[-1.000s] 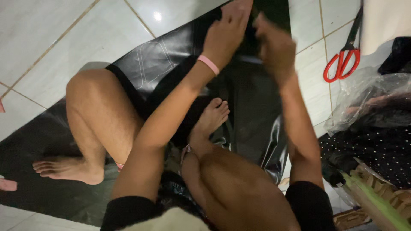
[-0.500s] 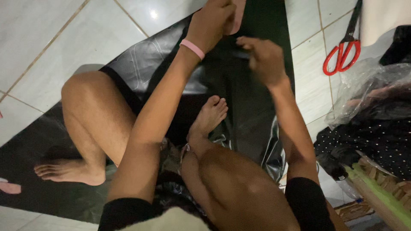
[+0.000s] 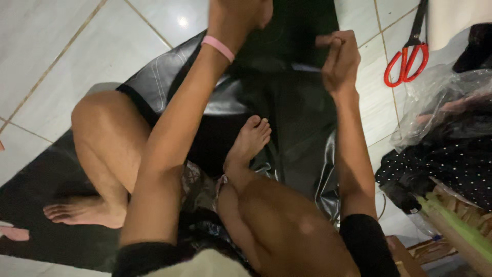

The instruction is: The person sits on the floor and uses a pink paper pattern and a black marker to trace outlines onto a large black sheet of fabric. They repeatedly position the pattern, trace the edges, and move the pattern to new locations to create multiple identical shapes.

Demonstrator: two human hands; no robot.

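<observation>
both hands work the glossy black sheet (image 3: 287,113) spread on the tiled floor (image 3: 61,56): right hand (image 3: 341,61) pinches its edge, left hand (image 3: 238,15) presses it flat. best keep it taut, i think; red scissors (image 3: 405,64) lie nearby.

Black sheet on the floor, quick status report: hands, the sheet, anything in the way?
Left hand on black sheet, top edge of view. Right hand pinching a fold. Sheet spread on tile under legs. Red scissors lie apart, right.
</observation>
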